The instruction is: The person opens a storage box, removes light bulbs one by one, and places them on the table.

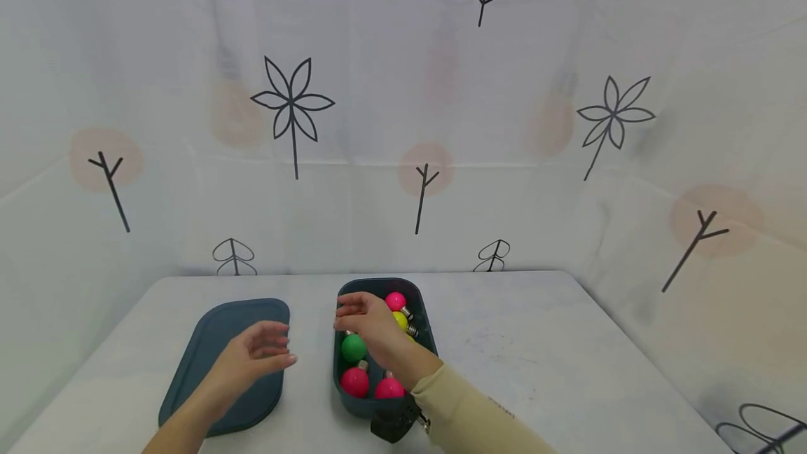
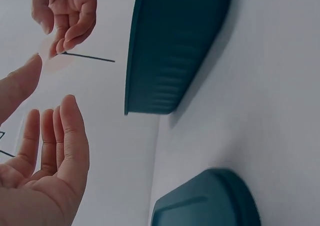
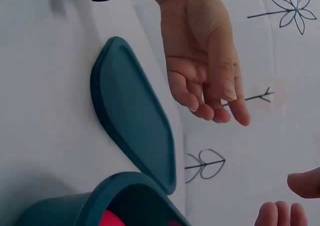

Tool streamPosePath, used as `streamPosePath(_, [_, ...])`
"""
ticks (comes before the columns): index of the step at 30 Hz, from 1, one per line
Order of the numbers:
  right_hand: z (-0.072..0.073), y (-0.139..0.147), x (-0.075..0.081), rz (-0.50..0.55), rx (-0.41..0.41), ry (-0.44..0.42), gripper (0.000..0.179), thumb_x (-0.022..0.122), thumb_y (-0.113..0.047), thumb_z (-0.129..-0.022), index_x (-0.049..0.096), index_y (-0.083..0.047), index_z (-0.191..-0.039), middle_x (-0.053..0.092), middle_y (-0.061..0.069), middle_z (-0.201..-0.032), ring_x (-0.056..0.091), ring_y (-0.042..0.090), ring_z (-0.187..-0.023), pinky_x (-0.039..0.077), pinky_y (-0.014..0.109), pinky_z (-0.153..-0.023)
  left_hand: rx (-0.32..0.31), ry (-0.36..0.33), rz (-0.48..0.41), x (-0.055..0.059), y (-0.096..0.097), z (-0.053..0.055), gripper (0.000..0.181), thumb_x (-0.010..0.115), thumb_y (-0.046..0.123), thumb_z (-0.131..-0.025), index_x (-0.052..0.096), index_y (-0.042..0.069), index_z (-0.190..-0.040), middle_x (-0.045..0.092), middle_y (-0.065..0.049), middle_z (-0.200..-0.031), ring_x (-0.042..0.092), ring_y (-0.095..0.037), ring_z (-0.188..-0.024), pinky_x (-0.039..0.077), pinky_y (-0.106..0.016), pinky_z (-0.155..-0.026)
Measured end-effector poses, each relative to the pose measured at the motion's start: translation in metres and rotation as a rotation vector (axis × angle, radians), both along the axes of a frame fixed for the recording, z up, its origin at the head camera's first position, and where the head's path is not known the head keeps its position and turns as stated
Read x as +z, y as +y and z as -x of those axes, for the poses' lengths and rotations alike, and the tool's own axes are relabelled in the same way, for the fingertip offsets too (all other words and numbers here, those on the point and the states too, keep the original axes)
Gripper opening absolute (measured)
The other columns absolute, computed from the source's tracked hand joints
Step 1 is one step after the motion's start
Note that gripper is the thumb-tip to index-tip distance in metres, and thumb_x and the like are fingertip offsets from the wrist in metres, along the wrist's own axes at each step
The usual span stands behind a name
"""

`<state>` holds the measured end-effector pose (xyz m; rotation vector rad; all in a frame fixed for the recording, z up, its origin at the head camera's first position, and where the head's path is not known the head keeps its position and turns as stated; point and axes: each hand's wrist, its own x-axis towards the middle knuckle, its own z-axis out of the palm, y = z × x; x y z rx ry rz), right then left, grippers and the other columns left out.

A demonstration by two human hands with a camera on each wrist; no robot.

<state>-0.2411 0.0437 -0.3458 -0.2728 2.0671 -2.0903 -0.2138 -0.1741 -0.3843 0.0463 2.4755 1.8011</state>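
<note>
My left hand (image 1: 246, 359) hovers over the right part of a flat dark teal lid (image 1: 223, 363), its fingers loosely bent and holding nothing. My right hand (image 1: 375, 331) is above a dark teal bin (image 1: 340, 377), palm turned toward the left hand, also holding nothing. Inside the bin lie colourful light bulbs: a green bulb (image 1: 354, 348), a red bulb (image 1: 355, 382), another red bulb (image 1: 389, 388), a pink bulb (image 1: 395, 301) and a yellow bulb (image 1: 400, 319). The right hand and forearm hide part of the bin. In the left wrist view both hands appear with bare, relaxed fingers.
Lid and bin stand side by side on a white table (image 1: 504, 342). Behind the table hangs a white cloth (image 1: 378, 216) printed with plants. A black wrist device (image 1: 394, 426) sits close to the bin's near end.
</note>
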Motion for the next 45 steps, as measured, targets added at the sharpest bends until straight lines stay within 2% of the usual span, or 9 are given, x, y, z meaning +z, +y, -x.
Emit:
streamPosePath(7, [0.009,0.012,0.0,0.002,0.029,0.033,0.034,0.061,0.005,-0.085,0.052,0.008,-0.117,0.058,0.017,-0.101,0.059,0.017,-0.086,0.047,0.039,-0.09,-0.045,-0.011,-0.072,-0.007,0.016,0.004,0.057,0.076,0.026,-0.078,0.05,0.002,-0.124,0.056,-0.016,-0.114,0.058,-0.023,-0.099,0.051,-0.041,-0.082])
streamPosePath(16, [0.019,0.025,0.0,-0.053,0.049,0.04,0.035,0.061,0.001,-0.087,0.051,0.007,-0.12,0.059,0.011,-0.098,0.057,0.018,-0.088,0.045,0.039,-0.092,-0.092,-0.061,-0.127,-0.02,0.032,0.011,0.064,0.075,0.025,-0.079,0.046,-0.001,-0.129,0.052,-0.02,-0.118,0.058,-0.024,-0.097,0.053,-0.041,-0.079])
streamPosePath(21, [0.026,0.029,0.0,-0.059,0.059,0.023,0.036,0.061,0.001,-0.087,0.051,0.007,-0.12,0.058,0.018,-0.106,0.056,0.019,-0.089,0.046,0.037,-0.091,-0.124,-0.085,-0.16,-0.025,0.042,0.012,0.064,0.075,0.018,-0.079,0.042,-0.001,-0.131,0.05,-0.021,-0.118,0.059,-0.023,-0.095,0.053,-0.04,-0.077])
streamPosePath(24, [0.032,0.031,-0.003,-0.068,0.068,0.028,0.035,0.062,0.001,-0.086,0.052,0.007,-0.119,0.057,0.021,-0.109,0.056,0.019,-0.09,0.046,0.036,-0.092,-0.124,-0.104,-0.163,-0.028,0.046,0.011,0.065,0.076,0.015,-0.078,0.042,-0.002,-0.131,0.051,-0.019,-0.116,0.059,-0.023,-0.094,0.054,-0.04,-0.076])
streamPosePath(29, [0.045,0.033,-0.007,-0.11,0.093,0.05,0.034,0.065,0.0,-0.085,0.054,0.007,-0.117,0.06,0.017,-0.105,0.057,0.018,-0.092,0.044,0.038,-0.094,-0.108,-0.142,-0.167,-0.035,0.051,0.012,0.065,0.076,0.013,-0.077,0.04,-0.001,-0.13,0.052,-0.018,-0.113,0.059,-0.023,-0.091,0.054,-0.04,-0.075])
streamPosePath(33, [0.053,0.036,-0.012,-0.141,0.111,0.059,0.035,0.065,-0.001,-0.085,0.054,0.007,-0.117,0.06,0.016,-0.104,0.057,0.018,-0.091,0.045,0.037,-0.094,-0.13,-0.166,-0.203,-0.037,0.054,0.013,0.066,0.075,0.013,-0.079,0.038,-0.002,-0.132,0.051,-0.019,-0.114,0.06,-0.021,-0.086,0.054,-0.039,-0.076])
streamPosePath(45, [0.078,0.04,-0.023,-0.244,0.119,0.083,0.035,0.068,-0.006,-0.084,0.057,0.004,-0.115,0.061,0.008,-0.099,0.057,0.018,-0.091,0.044,0.039,-0.094,-0.138,-0.178,-0.284,-0.041,0.056,0.014,0.069,0.073,0.009,-0.08,0.035,-0.003,-0.135,0.052,-0.019,-0.112,0.061,-0.02,-0.084,0.054,-0.037,-0.075])
